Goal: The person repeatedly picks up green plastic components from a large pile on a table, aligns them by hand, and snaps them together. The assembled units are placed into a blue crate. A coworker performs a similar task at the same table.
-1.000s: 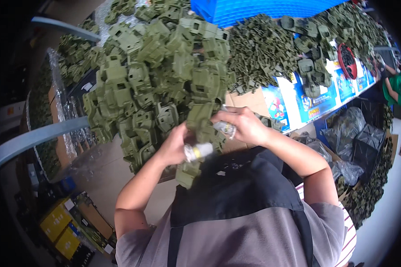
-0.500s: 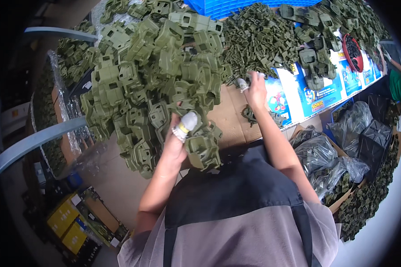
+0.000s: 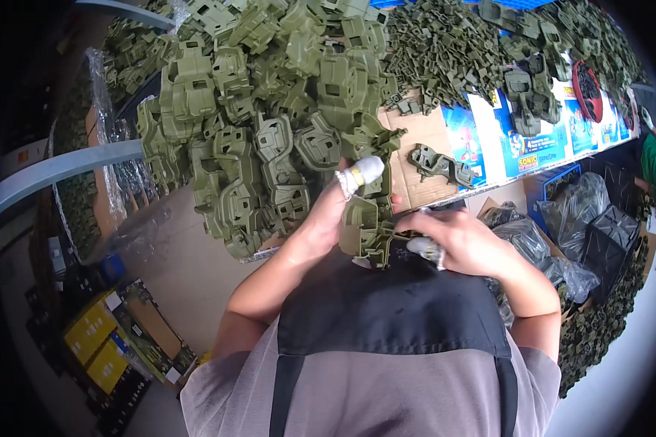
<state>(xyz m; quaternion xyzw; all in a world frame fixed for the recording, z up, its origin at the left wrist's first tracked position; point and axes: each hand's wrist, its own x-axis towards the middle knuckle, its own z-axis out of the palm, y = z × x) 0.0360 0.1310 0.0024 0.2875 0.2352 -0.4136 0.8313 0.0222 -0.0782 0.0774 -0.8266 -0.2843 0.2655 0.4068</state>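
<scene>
My left hand is closed round an olive-green plastic toy vehicle body, its hollow underside showing, just above my apron. A white cover with a yellow band wraps the left thumb. My right hand is at the right side of that body, its fingers curled in and a white cover on one digit. Whatever the right fingers hold is too small or hidden to make out. Beyond my hands lies a heap of similar green vehicle bodies. A darker green chassis piece rests on cardboard.
Small dark green parts are piled at the far middle. Farther right are larger dark green pieces and a red bowl of dark bits. Bagged parts stand below the table edge at right. A grey metal bar crosses the left.
My right hand has drawn back from the small-parts pile to beside the vehicle body. My left hand has moved right, bringing the body away from the heap and over the apron.
</scene>
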